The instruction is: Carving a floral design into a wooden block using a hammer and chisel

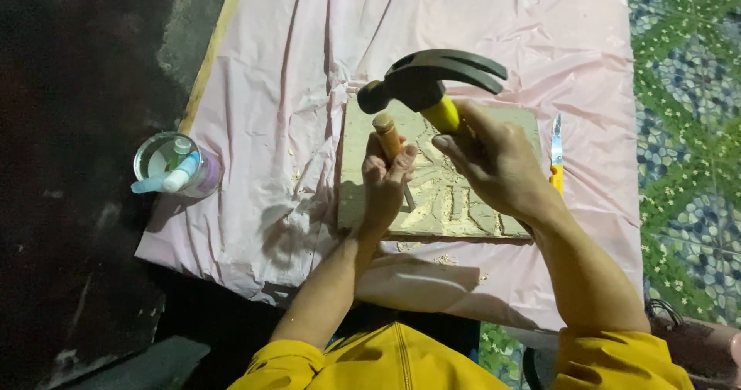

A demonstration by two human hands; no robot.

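Wooden board [463,205], carved in relief, flat on pink plastic sheet [309,89] over worktop. Left hand [384,180], fingers [401,166] wrapped tight round chisel [388,137], tip down on board. Right hand [498,166], fingers closed on yellow handle of hammer [432,77], black head just above chisel top. Knife [556,150] beside board's right edge; clear cup [171,166] far left.
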